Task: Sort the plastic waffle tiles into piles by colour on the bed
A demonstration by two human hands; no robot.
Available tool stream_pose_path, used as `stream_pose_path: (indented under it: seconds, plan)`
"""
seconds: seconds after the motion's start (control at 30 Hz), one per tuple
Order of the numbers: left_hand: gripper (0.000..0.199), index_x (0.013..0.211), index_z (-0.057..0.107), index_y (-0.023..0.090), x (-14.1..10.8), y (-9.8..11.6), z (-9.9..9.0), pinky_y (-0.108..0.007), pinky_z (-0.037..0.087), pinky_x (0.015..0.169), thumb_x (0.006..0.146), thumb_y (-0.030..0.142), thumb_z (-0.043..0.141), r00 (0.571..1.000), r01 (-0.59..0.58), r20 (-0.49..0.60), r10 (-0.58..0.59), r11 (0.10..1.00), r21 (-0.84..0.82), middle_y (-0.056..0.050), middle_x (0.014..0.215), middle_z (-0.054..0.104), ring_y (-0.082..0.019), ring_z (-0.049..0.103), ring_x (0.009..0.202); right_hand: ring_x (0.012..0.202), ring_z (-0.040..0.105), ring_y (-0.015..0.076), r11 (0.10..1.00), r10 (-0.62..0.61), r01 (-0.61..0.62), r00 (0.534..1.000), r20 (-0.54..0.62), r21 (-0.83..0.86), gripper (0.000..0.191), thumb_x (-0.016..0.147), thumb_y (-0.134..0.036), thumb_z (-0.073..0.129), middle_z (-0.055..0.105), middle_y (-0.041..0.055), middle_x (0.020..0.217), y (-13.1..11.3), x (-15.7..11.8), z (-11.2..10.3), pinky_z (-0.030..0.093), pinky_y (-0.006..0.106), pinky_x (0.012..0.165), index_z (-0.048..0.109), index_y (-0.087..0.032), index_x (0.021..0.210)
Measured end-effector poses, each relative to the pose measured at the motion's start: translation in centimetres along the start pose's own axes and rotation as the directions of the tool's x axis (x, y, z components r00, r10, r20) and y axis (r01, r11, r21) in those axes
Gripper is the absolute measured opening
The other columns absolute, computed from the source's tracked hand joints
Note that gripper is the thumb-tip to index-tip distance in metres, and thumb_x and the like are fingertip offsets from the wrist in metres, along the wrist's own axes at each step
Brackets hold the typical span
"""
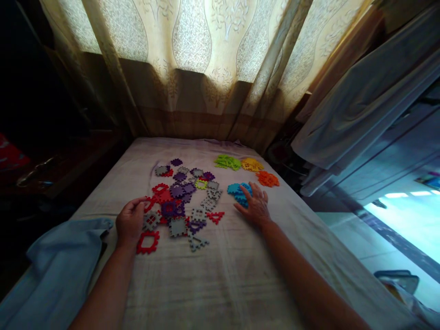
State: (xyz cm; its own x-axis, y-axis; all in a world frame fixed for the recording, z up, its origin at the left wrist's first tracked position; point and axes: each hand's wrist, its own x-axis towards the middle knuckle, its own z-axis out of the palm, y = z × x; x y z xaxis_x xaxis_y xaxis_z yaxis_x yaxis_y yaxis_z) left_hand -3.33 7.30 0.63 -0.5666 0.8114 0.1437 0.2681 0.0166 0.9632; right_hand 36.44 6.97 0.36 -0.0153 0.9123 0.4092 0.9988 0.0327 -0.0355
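Red, purple and grey interlocking plastic tiles (178, 227) lie mixed in a loose spread on the cloth-covered surface. My left hand (129, 222) is at the left edge of this spread, its fingers closed around a red tile (148, 203). A red square frame (148, 242) lies just below that hand. To the right, my right hand (255, 203) has its fingers spread over the right side of a blue tile pile (235, 188). One yellow-green tile (201, 184) lies among the grey and purple ones.
Green (227, 162), yellow (252, 164) and orange piles (267, 179) sit behind the blue one. A light blue cloth (65, 261) hangs over the left edge. Curtains (192, 96) rise behind the surface, and clothes (347, 101) hang at the right.
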Motion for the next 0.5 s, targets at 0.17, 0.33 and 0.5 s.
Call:
stream_pose_path:
  seconds: [0.17, 0.33, 0.5]
  plan:
    - [0.032, 0.092, 0.072, 0.020, -0.3, 0.8, 0.0, -0.032, 0.056, 0.072, 0.070, 0.039, 0.058, 0.999, 0.034, 0.018, -0.033, 0.998, -0.046, -0.004, 0.085, 0.075, -0.021, 0.070, 0.081, 0.144, 0.028, 0.0347, 1.000, -0.006, 0.006, 0.993, 0.118, 0.001, 0.052, 0.090, -0.051, 0.053, 0.035, 0.0116, 0.157, -0.5, 2.1, 1.2, 0.021, 0.064, 0.111, 0.054, -0.034, 0.139]
    - [0.035, 0.094, 0.073, 0.021, 0.0, -0.1, 0.0, -0.034, 0.056, 0.077, 0.071, 0.043, 0.058, 0.999, 0.028, 0.015, -0.028, 1.000, 0.009, -0.004, 0.085, 0.075, -0.021, 0.070, 0.082, 0.141, 0.033, 0.0327, 0.998, 0.031, -0.038, 0.993, 0.114, 0.056, 0.038, 0.093, -0.047, 0.051, 0.045, 0.0101, 0.151, -0.1, 3.8, 2.0, 0.026, 0.060, 0.109, 0.065, -0.033, 0.126]
    - [0.038, 0.096, 0.073, 0.021, 0.3, -0.9, -0.1, -0.037, 0.055, 0.086, 0.071, 0.046, 0.058, 1.000, -0.001, 0.020, 0.000, 1.000, 0.027, -0.004, 0.091, 0.075, -0.023, 0.070, 0.089, 0.136, 0.038, 0.0314, 0.987, 0.125, -0.132, 0.989, 0.078, 0.094, 0.037, 0.092, -0.046, 0.051, 0.048, 0.0097, 0.146, 0.5, 6.0, 3.4, 0.026, 0.061, 0.108, 0.067, -0.032, 0.123]
